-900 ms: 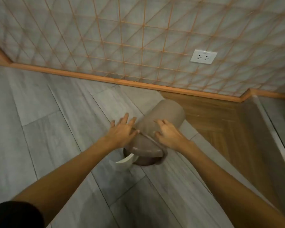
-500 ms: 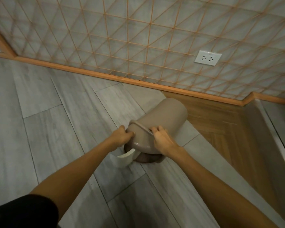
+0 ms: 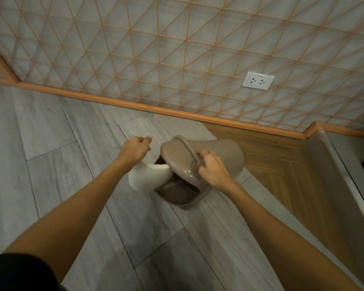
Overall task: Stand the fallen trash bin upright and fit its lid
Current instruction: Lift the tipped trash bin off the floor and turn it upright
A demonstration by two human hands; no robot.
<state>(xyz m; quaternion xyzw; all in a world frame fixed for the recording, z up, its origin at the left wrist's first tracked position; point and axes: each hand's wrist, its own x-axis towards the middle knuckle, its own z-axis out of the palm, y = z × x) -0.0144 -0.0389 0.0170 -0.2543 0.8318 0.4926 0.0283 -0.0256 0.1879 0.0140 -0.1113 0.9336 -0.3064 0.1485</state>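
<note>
From where I'm driving, the trash bin (image 3: 225, 158) lies tipped on the floor (image 3: 51, 164), long axis running from its mouth near me back-right toward the wall — my right hand (image 3: 212, 171) is nearer, fingers (image 3: 204, 154) curled shut round the lid (image 3: 177, 158) handle, while my left hand (image 3: 135, 148) hangs loosely fisted just beside it, holding nothing I can see.

You have open floor (image 3: 51, 164) left of the bin (image 3: 225, 156); the wall (image 3: 177, 59) behind and the ledge (image 3: 332, 175) to its right hem it in.
</note>
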